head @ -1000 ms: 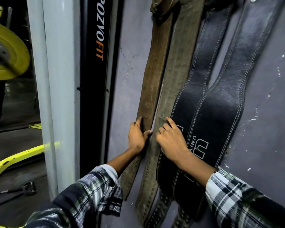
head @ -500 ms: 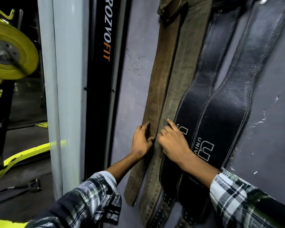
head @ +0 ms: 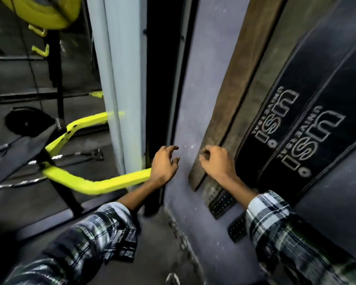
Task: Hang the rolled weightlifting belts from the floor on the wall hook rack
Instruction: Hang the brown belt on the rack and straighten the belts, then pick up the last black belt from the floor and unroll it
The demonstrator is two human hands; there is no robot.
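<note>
Change: both hands have come off the hung belts; the left hand [head: 165, 163] now hovers by the grey wall [head: 190, 103], the right hand [head: 216, 161] over the brown belt [head: 232, 103].
Fingers: loosely curled, holding nothing.
Belts: brown and black belts [head: 308, 112] hang flat; hooks out of view.
Meaning: likely finished hanging.
Room: dark floor [head: 156, 239], yellow machine frame [head: 86, 183].

- Left hand [head: 164, 165]: reached forward, back up, fingers loosely curled and spread, gripping nothing.
- Right hand [head: 217, 163]: level with the left, just beside it, fingers bent downward, empty.
- Both forearms bare, plaid sleeves [head: 275, 225] pushed back from the wrists.
</note>
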